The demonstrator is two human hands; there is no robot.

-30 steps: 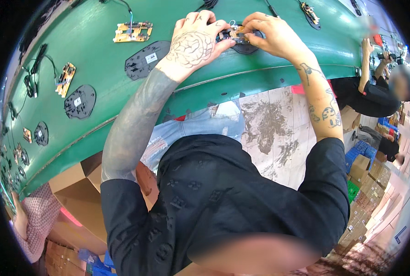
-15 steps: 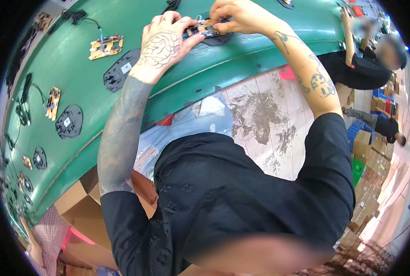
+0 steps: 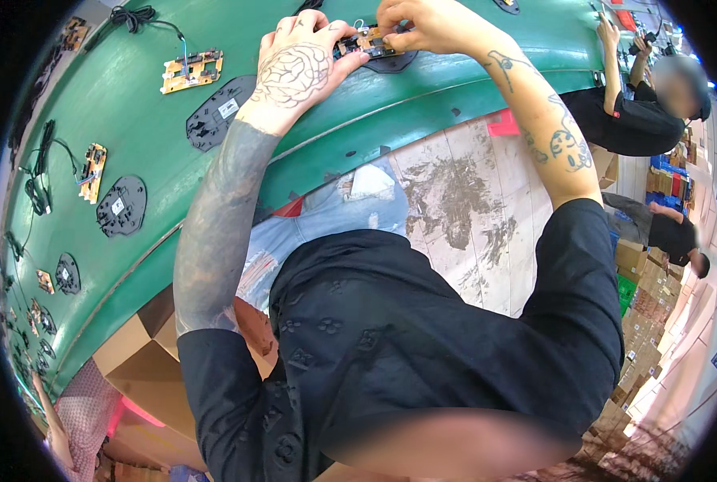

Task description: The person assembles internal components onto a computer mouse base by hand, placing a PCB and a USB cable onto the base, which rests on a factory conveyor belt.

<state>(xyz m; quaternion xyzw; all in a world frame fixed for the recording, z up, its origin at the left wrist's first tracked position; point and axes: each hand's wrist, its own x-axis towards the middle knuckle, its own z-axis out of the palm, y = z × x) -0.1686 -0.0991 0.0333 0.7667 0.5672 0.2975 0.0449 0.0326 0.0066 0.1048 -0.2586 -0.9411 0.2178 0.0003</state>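
Note:
A tan circuit board (image 3: 372,42) with dark components lies at the top middle, over a black plastic base plate (image 3: 392,64) on the green work surface. My left hand (image 3: 298,68) grips the board's left end, its thumb along the near edge and its fingers bent at the far side. At the right end, my right hand (image 3: 429,28) has its thumb and fingers pinched together against the board. What sits between those fingertips is too small to make out. A thin pale wire loop (image 3: 359,24) stands up behind the board.
Left of my hands are another circuit board (image 3: 192,72) with a black cable (image 3: 133,16) and a base plate (image 3: 220,112). More boards and plates trail down the left. An open cardboard box (image 3: 137,345) stands below the edge. A co-worker (image 3: 636,120) is at the right.
My left hand has shifted slightly right along with the nearby board and plate. My right hand stays at the board's right end. At the far right, a person in the background has moved.

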